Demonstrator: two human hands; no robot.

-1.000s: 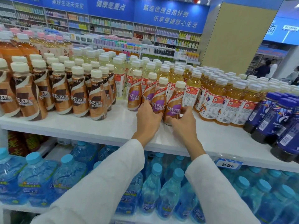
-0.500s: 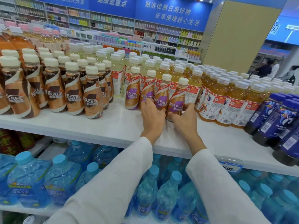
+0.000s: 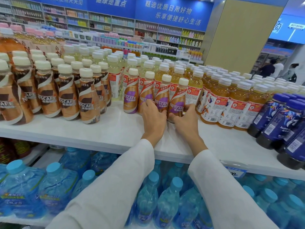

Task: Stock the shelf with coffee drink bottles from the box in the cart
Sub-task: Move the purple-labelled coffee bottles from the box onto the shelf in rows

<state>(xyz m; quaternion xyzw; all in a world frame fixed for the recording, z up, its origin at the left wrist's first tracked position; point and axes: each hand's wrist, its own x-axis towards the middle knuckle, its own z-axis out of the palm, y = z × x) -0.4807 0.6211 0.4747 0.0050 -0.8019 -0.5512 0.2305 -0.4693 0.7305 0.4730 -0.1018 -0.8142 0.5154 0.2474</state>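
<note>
A diagonal row of several purple-label Nescafe coffee bottles (image 3: 131, 96) stands on the white shelf (image 3: 115, 129), between the brown-label Nescafe bottles (image 3: 88, 103) and the orange tea bottles (image 3: 214, 103). My left hand (image 3: 154, 118) wraps around the third purple bottle (image 3: 162, 95), its fingers also touching the second one. The rightmost purple bottle (image 3: 179, 98) is gripped low down by my right hand (image 3: 185, 123), thumb on its left and fingers on its right. All the bottles stand upright. The box and the cart are out of view.
Dark blue bottles (image 3: 280, 123) crowd the shelf's right end. Pale yellow drinks (image 3: 113, 75) fill the rows behind. Blue-capped water bottles (image 3: 166, 200) sit on the lower shelf. A price tag (image 3: 234, 173) hangs on the shelf edge. People stand far right.
Both hands have slid the two right-hand purple bottles back and a little to the right, closer to the tea bottles. The view has moved nearer to the shelf.
</note>
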